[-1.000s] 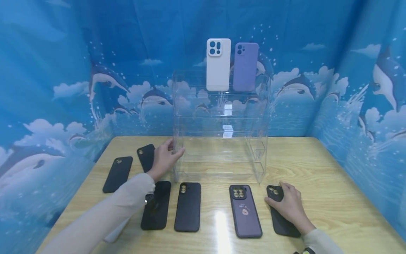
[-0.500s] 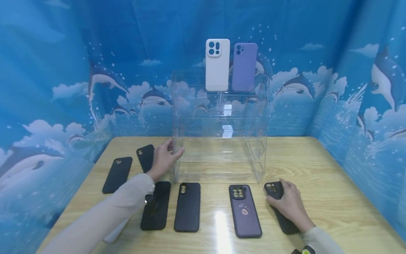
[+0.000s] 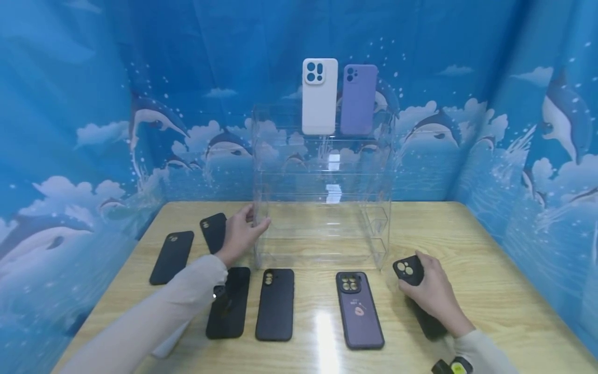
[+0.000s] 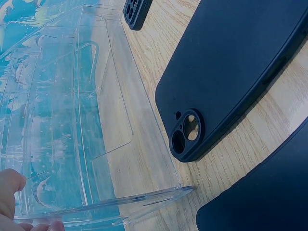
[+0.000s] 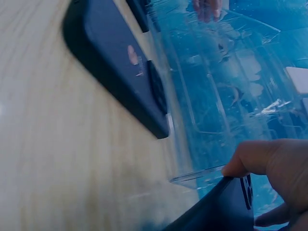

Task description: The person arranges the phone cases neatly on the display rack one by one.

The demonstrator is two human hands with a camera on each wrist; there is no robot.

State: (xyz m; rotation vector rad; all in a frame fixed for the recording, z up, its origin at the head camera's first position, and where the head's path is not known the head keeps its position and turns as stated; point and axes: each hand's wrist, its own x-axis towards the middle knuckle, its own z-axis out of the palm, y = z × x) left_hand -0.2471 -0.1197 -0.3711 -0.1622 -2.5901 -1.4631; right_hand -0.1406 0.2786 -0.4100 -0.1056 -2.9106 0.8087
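Note:
My left hand (image 3: 241,235) grips the left side panel of a clear acrylic display rack (image 3: 322,259), thumb on one face and fingers beyond its edge, as the left wrist view shows. On the right, a black phone case (image 3: 410,271) is held by its sides between thumb and fingers of my right hand (image 3: 435,293). Its camera end is tilted up off the table, and my palm covers part of its back. A white phone case (image 3: 320,106) and a purple phone case (image 3: 358,98) stand side by side on the rack's top tier.
On the wooden table lie a dark purple phone case (image 3: 361,317), a black phone case (image 3: 275,306) and several more dark cases (image 3: 172,258) at the left. A pale case (image 3: 169,343) is partly under my left sleeve. A dolphin-print curtain (image 3: 224,52) surrounds the table.
The right hand has raised the camera end of the black phone case from the table and shifted slightly right and up with it. The left hand has stayed on the rack.

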